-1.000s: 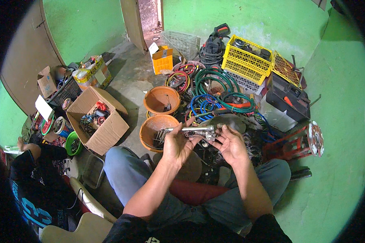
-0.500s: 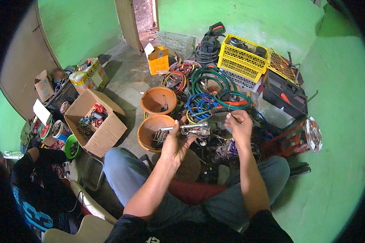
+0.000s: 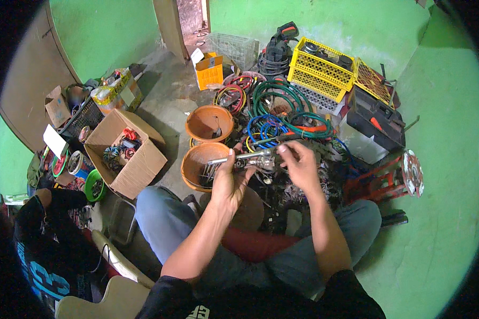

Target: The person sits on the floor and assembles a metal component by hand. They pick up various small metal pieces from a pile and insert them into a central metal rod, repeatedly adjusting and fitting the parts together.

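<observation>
My left hand [image 3: 228, 183] is closed round a small bunch of shiny metal socket wrenches [image 3: 249, 157], which point sideways to the right over my lap. One long rod lies on top, and shorter pieces with socket-like ends show beneath it. At their right end is my right hand [image 3: 303, 166], fingers curled and thumb close to the tips; whatever it pinches is too small to make out. Just beyond my left hand stands an orange-brown bowl [image 3: 190, 169] with thin metal pieces in it. Behind that, a second orange-brown bowl [image 3: 197, 119] holds a small dark item.
Coiled green hoses [image 3: 261, 98] and blue hoses [image 3: 255, 127] lie ahead. Yellow crates [image 3: 319, 69] and a black toolbox [image 3: 375, 114] stand at back right, a red metal stand [image 3: 383, 178] at right. A cardboard box [image 3: 138, 173] of cables sits left, near another person's dark sleeve [image 3: 64, 199].
My right hand has moved left, from apart from the wrenches to their right end. The left hand keeps its hold. The view has shifted slightly.
</observation>
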`<action>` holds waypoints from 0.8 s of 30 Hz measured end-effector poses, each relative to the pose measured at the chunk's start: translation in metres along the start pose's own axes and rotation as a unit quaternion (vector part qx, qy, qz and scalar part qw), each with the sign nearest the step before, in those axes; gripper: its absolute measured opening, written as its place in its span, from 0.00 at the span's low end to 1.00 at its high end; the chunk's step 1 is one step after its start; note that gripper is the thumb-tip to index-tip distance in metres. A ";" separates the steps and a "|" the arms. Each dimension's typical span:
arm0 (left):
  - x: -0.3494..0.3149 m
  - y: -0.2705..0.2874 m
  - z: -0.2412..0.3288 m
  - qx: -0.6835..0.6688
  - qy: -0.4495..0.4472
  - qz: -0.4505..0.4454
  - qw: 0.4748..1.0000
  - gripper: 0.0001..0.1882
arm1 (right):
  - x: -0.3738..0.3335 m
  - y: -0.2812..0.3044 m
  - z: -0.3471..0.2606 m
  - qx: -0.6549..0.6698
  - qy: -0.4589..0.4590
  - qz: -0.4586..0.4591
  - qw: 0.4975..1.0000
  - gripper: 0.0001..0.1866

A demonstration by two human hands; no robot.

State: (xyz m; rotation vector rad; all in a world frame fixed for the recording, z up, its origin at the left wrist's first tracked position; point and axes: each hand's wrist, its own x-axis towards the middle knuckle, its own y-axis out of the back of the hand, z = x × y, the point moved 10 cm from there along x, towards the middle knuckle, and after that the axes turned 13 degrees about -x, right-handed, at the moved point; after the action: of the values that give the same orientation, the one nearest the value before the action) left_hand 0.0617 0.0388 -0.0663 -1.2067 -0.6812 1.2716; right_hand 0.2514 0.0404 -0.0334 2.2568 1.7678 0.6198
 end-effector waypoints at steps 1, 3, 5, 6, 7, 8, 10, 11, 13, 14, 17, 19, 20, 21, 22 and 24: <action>-0.001 0.000 0.002 0.015 -0.007 -0.001 1.000 0.23 | -0.010 -0.005 -0.015 -0.026 0.022 -0.016 0.999 0.15; -0.003 -0.003 0.005 0.045 -0.019 -0.004 0.999 0.23 | -0.022 -0.007 -0.041 -0.065 0.081 0.004 0.995 0.12; -0.001 -0.004 0.005 0.052 -0.029 -0.020 0.998 0.23 | -0.029 -0.006 -0.043 -0.089 0.086 0.004 0.992 0.10; -0.003 -0.006 0.006 0.057 -0.035 -0.027 0.997 0.23 | -0.029 -0.006 -0.038 -0.093 0.063 -0.006 0.994 0.11; -0.004 -0.008 0.006 0.062 -0.040 -0.034 0.997 0.23 | -0.029 -0.006 -0.034 -0.097 0.041 -0.017 0.994 0.11; -0.004 -0.005 0.004 0.053 -0.039 -0.034 0.997 0.22 | -0.030 -0.007 -0.020 -0.061 -0.044 -0.049 0.996 0.14; -0.003 -0.003 0.001 0.063 -0.035 -0.028 0.997 0.20 | -0.030 0.000 -0.021 -0.056 -0.022 -0.026 0.998 0.13; -0.002 -0.003 0.000 0.068 -0.033 -0.025 0.997 0.20 | -0.030 0.002 -0.021 -0.054 -0.012 -0.014 0.998 0.13; -0.003 -0.006 0.000 0.080 -0.037 -0.031 0.996 0.17 | -0.028 0.003 -0.021 -0.028 -0.004 -0.015 0.999 0.11; -0.004 -0.005 0.000 0.081 -0.036 -0.031 0.996 0.17 | -0.029 0.005 -0.024 -0.034 0.005 -0.013 0.999 0.11; -0.004 -0.005 -0.001 0.078 -0.032 -0.029 0.996 0.15 | -0.030 0.005 -0.028 -0.033 0.024 -0.007 0.999 0.10; -0.003 -0.003 -0.004 0.071 -0.029 -0.028 0.997 0.14 | -0.029 0.004 -0.018 -0.027 0.022 -0.006 0.999 0.09; -0.002 -0.002 -0.004 0.072 -0.031 -0.025 0.997 0.14 | -0.029 0.003 -0.014 -0.021 0.015 -0.014 1.000 0.09; -0.001 -0.002 -0.003 0.072 -0.034 -0.022 0.997 0.14 | -0.027 0.001 -0.011 -0.016 0.009 -0.022 1.000 0.08; -0.001 -0.002 -0.002 0.073 -0.037 -0.019 0.997 0.14 | -0.026 0.000 -0.008 -0.010 0.003 -0.031 0.999 0.08; 0.000 -0.001 -0.002 0.065 -0.036 -0.021 0.997 0.14 | -0.025 -0.002 -0.005 0.039 -0.026 -0.047 0.998 0.07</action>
State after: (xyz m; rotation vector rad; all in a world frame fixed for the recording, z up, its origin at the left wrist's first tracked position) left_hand 0.0640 0.0379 -0.0659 -1.0406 -0.6622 1.3089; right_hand 0.2427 0.0159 -0.0342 2.2025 1.8924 0.4764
